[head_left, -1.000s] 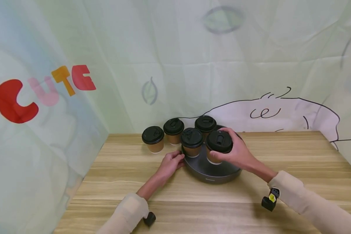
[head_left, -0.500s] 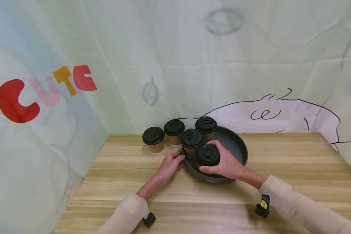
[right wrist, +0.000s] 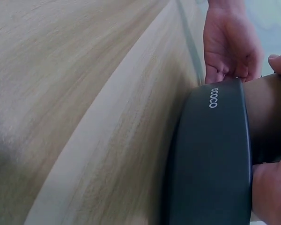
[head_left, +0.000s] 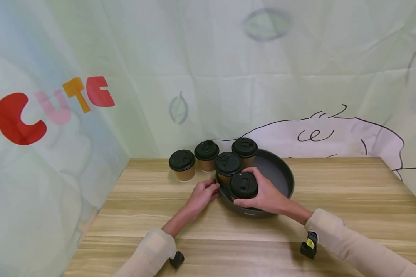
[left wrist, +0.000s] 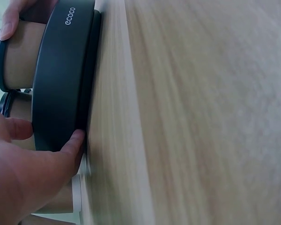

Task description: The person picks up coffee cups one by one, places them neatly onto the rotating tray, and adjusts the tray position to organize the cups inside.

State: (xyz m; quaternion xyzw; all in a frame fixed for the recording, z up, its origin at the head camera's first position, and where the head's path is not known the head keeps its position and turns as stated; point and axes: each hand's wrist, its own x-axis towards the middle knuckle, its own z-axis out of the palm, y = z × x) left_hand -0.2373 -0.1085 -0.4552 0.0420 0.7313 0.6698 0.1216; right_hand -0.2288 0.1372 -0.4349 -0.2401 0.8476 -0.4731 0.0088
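In the head view my right hand (head_left: 263,192) grips a brown paper coffee cup (left wrist: 21,56) with a black lid (head_left: 244,185), thumb and fingers around opposite sides. That cup stands inside the front of a round dark grey tray (head_left: 277,165) marked "ecoco". My left hand (head_left: 202,197) holds the tray's left edge; the left wrist view shows its thumb near the rim and a finger low on the outer wall. Behind the gripped cup are a lidded cup (head_left: 228,164) at the tray's left and another lidded cup (head_left: 244,149) at its back.
Two more lidded cups stand on the wooden table (head_left: 332,200) left of the tray: one cup (head_left: 182,164) at far left, one cup (head_left: 207,154) nearer the tray. A printed curtain (head_left: 208,96) hangs behind the table's back edge.
My right hand has brought its cup toward the front left of the tray and lowered it, mostly in the first half second. My left hand stays at the tray's edge.
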